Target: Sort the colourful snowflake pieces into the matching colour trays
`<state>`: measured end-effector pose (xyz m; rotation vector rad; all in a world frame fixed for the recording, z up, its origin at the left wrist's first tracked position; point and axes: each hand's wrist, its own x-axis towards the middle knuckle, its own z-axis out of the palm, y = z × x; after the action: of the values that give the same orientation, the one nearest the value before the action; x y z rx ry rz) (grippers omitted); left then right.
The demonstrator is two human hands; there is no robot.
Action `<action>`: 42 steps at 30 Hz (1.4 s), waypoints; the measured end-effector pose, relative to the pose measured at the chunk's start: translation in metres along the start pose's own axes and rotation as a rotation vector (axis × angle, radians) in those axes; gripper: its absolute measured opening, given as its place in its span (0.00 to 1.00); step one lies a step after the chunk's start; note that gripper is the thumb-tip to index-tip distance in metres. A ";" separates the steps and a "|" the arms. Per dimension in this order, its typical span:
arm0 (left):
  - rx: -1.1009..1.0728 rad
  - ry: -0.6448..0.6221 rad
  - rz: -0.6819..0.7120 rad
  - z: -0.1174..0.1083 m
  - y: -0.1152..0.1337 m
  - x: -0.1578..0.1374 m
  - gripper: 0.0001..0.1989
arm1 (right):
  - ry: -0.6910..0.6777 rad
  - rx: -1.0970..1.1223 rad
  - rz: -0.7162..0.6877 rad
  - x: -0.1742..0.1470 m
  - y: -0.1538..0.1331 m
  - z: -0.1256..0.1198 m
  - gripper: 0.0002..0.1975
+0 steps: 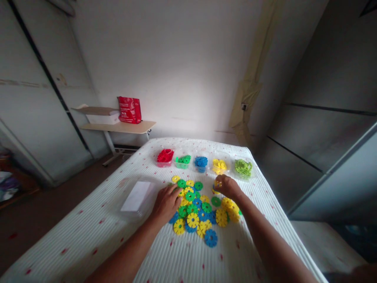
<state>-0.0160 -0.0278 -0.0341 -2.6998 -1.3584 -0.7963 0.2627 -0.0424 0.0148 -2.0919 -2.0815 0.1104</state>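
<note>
A loose pile of notched plastic discs in yellow, green and blue lies on the table in front of me. My left hand rests at the pile's left edge, fingers stretched over the nearest discs. Whether its fingertips grip one is hard to see. To the right of the pile, my right hand pinches a yellow disc. Just under those fingers, more blue and yellow discs show, partly hidden. A cluster of yellow discs sits below my right wrist.
Along the far side stand clear tubs of red pieces, green pieces, blue pieces, yellow pieces and light green pieces. A clear container with a white card is at left. Behind is a side table with a red bag.
</note>
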 end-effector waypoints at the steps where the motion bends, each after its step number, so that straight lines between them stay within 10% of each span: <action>1: 0.004 -0.002 0.000 0.000 0.000 0.000 0.16 | -0.024 -0.012 -0.016 -0.001 0.001 0.001 0.16; 18: 0.013 0.022 0.026 0.005 -0.002 0.000 0.16 | 0.030 -0.319 0.048 -0.013 0.002 -0.016 0.12; 42: 0.010 0.039 0.022 0.003 -0.001 -0.001 0.15 | -0.080 -0.134 -0.100 -0.012 -0.010 0.001 0.16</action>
<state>-0.0158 -0.0273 -0.0378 -2.6720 -1.3182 -0.8341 0.2524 -0.0540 0.0142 -2.0843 -2.2958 0.0428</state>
